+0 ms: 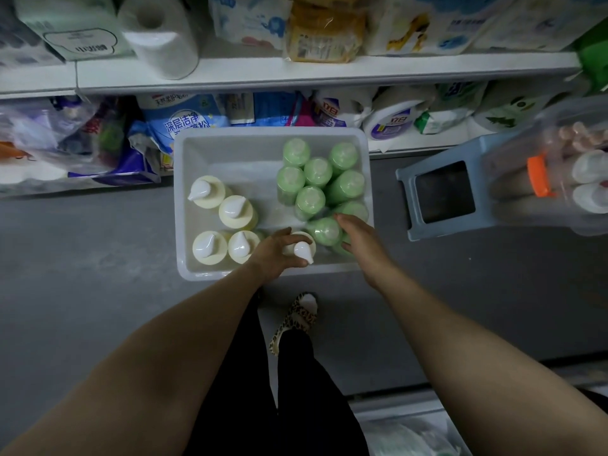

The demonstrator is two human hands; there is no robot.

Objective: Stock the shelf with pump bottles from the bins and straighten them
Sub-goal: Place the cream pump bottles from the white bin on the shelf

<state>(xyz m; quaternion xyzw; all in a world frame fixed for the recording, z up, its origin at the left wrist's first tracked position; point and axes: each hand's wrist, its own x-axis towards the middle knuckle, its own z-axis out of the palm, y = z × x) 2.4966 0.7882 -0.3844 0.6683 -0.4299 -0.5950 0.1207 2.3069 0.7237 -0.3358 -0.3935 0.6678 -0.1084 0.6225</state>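
Observation:
A white plastic bin [184, 205] stands on the grey floor below the shelves. Several pale yellow pump bottles [237, 212] with white pump heads stand in its left half. Several green capped bottles [317, 172] crowd its right half. My left hand [273, 253] grips a yellow pump bottle [303, 250] at the bin's near edge, fingers curled round its neck. My right hand [360, 240] reaches into the green group, with its fingers round a green bottle [324, 230] near the front right corner.
A blue plastic stool [441, 189] stands to the right of the bin. A clear bag of bottles [566, 166] sits on it. White shelves [296, 72] above hold paper rolls, detergent bags and packets. A leopard-print slipper [297, 320] is under me.

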